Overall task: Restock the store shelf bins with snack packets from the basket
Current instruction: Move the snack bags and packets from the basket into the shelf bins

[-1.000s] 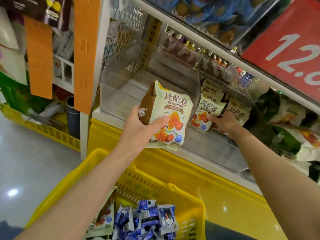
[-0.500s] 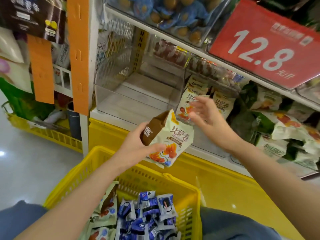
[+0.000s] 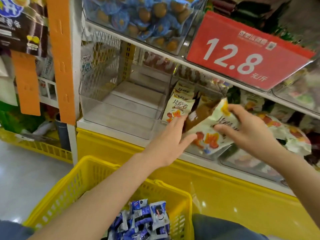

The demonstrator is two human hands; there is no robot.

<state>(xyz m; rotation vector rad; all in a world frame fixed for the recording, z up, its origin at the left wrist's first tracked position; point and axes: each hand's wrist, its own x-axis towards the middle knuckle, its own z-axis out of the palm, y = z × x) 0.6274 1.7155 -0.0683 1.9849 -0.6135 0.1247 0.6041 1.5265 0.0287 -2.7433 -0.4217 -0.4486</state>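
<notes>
A white snack packet (image 3: 210, 135) with a brown side and orange print hangs in front of the shelf. My right hand (image 3: 245, 130) pinches its upper right part between thumb and fingers. My left hand (image 3: 167, 142) is beside it with fingers stretched out, touching its brown left side. Behind stands a clear bin holding several matching packets (image 3: 180, 106) upright. To its left is a bare clear bin (image 3: 107, 118). The yellow basket (image 3: 78, 181) sits below my arms with several blue packets (image 3: 145, 220) in it.
A red 12.8 price sign (image 3: 249, 54) hangs from the upper shelf edge. Bins to the right hold green and white packets (image 3: 294, 135). The top bin holds blue-wrapped snacks (image 3: 138, 16). An orange upright post (image 3: 60, 58) and a second yellow basket (image 3: 43, 149) stand at left.
The packet has moved right and up toward the stocked bin. My right hand has taken hold of it, and my left hand has loosened its grip to straight fingers.
</notes>
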